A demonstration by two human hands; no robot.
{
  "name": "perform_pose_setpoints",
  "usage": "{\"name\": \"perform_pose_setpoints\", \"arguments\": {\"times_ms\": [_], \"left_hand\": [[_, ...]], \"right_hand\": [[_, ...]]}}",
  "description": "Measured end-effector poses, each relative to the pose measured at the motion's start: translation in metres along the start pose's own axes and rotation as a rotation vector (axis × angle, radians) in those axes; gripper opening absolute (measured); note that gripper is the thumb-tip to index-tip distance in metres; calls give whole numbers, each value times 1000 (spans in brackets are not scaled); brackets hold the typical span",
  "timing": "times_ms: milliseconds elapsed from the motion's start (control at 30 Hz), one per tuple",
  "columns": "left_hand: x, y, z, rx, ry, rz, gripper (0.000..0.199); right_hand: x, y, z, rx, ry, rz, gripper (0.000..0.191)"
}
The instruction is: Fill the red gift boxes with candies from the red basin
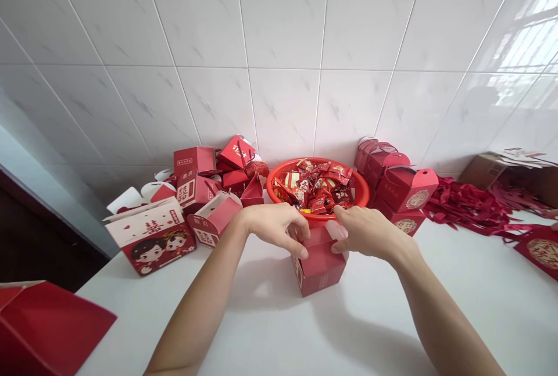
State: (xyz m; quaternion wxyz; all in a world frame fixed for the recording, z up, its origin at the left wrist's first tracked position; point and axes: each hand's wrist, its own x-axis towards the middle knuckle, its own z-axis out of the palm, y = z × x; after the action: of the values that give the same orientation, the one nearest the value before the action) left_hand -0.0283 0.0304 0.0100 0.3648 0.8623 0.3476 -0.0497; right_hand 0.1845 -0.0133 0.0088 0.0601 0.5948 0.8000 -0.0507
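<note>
Red, the box (321,271) is held on the counter (261,335) at its upper edges by left grip (278,225) and right grip (368,231); likely light, easily creased card, it is best steadied by its sides.

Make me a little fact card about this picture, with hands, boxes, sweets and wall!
Left hand: touching the small red box
Right hand: touching the same box
Basket: red, behind that box
Wrapped sweets: heaped in the basket
Cartoon box: on the left, two figures printed
Red strips: heaped on the right
Wall: white tiles
</note>
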Motion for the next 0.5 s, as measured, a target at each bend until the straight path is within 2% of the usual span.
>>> {"name": "perform_pose_setpoints", "arguments": {"times_ms": [133, 267, 367, 500], "left_hand": [[-1, -4, -2, -105, -29, 11, 41], [0, 0, 1, -128, -56, 66, 45], [7, 5, 4, -54, 18, 69, 40], [18, 6, 9, 50, 119, 25, 32]], "right_hand": [[5, -3, 3, -33, -31, -23, 21], [5, -6, 5, -16, -21, -102, 16], [4, -3, 8, 79, -63, -215, 20], [3, 5, 12, 216, -185, -323, 22]]}}
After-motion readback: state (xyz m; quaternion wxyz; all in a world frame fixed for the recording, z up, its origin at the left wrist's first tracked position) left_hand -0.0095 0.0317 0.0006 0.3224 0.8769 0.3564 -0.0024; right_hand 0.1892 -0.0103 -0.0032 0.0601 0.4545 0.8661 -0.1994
